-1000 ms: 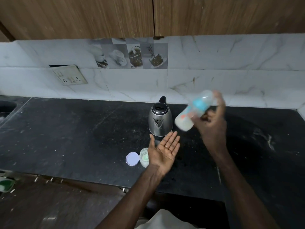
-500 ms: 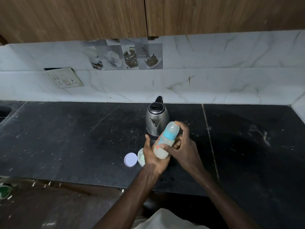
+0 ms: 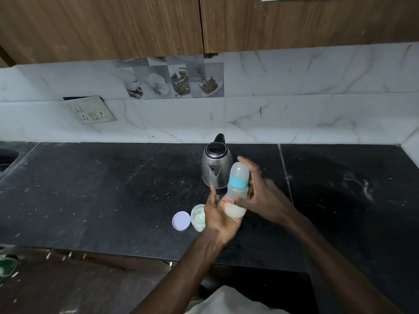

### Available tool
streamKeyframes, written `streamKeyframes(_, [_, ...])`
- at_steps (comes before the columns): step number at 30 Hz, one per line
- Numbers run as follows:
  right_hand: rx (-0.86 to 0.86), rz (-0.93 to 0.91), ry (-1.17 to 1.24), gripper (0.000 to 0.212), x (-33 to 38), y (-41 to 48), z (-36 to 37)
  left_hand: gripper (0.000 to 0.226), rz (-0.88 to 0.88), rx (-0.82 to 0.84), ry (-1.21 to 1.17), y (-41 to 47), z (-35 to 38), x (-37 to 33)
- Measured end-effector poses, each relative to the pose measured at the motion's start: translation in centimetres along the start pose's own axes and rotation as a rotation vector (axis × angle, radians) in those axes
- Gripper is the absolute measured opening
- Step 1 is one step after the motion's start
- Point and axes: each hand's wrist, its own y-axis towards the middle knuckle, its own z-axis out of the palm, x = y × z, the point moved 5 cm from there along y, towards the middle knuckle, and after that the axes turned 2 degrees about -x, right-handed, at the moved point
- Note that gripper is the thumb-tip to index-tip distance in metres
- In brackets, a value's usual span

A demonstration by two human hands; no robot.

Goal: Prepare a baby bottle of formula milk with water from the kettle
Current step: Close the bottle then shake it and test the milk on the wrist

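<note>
A clear baby bottle (image 3: 237, 189) with a blue collar, a clear cap and whitish milk in its lower part stands almost upright above the black counter (image 3: 102, 189). My right hand (image 3: 263, 196) grips it from the right, fingers curled round its body and cap. My left hand (image 3: 217, 214) lies palm up under the bottle's base, fingers straight, touching it. A steel kettle (image 3: 216, 165) with a black lid and handle stands just behind the hands. An open formula jar (image 3: 198, 217) and its round pale lid (image 3: 181, 220) sit on the counter left of my left hand.
A sink edge (image 3: 6, 157) shows at the far left. A wall socket plate (image 3: 91, 109) is on the marble backsplash. Wooden cabinets (image 3: 113, 26) hang overhead. The counter's front edge runs just below the jar.
My right hand brought the tilted bottle down from the upper right to my left palm and stood it nearly upright. My left hand now touches its base.
</note>
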Motion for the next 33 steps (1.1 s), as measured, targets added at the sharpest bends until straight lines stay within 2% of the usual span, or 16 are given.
streamKeyframes(1, [-0.103,0.009,0.026,0.109,0.0,0.4,-1.4,0.078,0.008,-0.033,0.033,0.0,-0.3,0.0])
streamKeyframes(4, [-0.652,0.089,0.405,0.103,-0.2,-0.2,-4.1,0.082,0.036,-0.112,0.105,0.3,-1.2,-0.4])
streamKeyframes(5, [-0.734,0.11,0.479,0.102,-0.2,-0.7,-3.5,0.083,0.046,-0.129,0.101,0.4,-1.2,-0.6])
streamKeyframes(6, [-0.684,0.141,0.471,0.104,-0.1,-0.8,-2.3,0.083,0.057,-0.147,0.091,0.6,-1.5,-0.8])
streamKeyframes(8, [-0.383,0.15,0.241,0.105,-0.1,-1.2,0.4,0.084,0.067,-0.127,0.07,0.9,-1.6,-0.7])
streamKeyframes(9, [-0.358,0.142,0.152,0.104,-0.5,-1.5,0.6,0.083,0.069,-0.129,0.081,0.8,-1.5,-0.7])
streamKeyframes(10, [-0.461,0.165,0.176,0.102,-0.8,-1.9,-0.2,0.082,0.079,-0.147,0.101,0.8,-1.5,-0.8])
streamKeyframes(12, [-0.792,0.217,0.417,0.098,-1.7,-2.4,-2.1,0.08,0.103,-0.138,0.12,0.8,-1.5,-1.2])
streamKeyframes(13, [-0.83,0.23,0.443,0.097,-1.9,-2.3,-1.9,0.081,0.111,-0.123,0.096,0.7,-1.4,-1.3])
streamKeyframes(14, [-0.744,0.239,0.408,0.099,-1.3,-1.9,-1.1,0.081,0.114,-0.119,0.067,0.6,-1.4,-1.2])
streamKeyframes(17, [-0.33,0.221,0.159,0.1,-1.4,-1.6,3.1,0.084,0.093,-0.035,0.028,0.4,-0.2,-0.6])
streamKeyframes(25, [-0.058,0.109,0.198,0.104,-2.8,-1.2,3.0,0.085,0.042,-0.035,-0.038,0.6,-0.5,-0.3])
streamKeyframes(28, [0.011,0.043,0.086,0.104,-2.0,-0.2,1.5,0.087,0.033,-0.001,-0.009,0.5,0.1,-0.1])
streamKeyframes(30, [-0.026,-0.012,0.016,0.104,-1.1,0.6,-0.9,0.091,0.046,-0.028,0.038,0.6,0.0,0.0])
streamKeyframes(31, [-0.123,-0.023,0.042,0.103,-0.7,1.0,-2.5,0.09,0.051,-0.078,0.077,0.6,-0.3,-0.1])
streamKeyframes(33, [-0.525,-0.009,0.298,0.1,0.2,0.6,-5.8,0.086,0.073,-0.132,0.135,0.5,-0.8,-0.4])
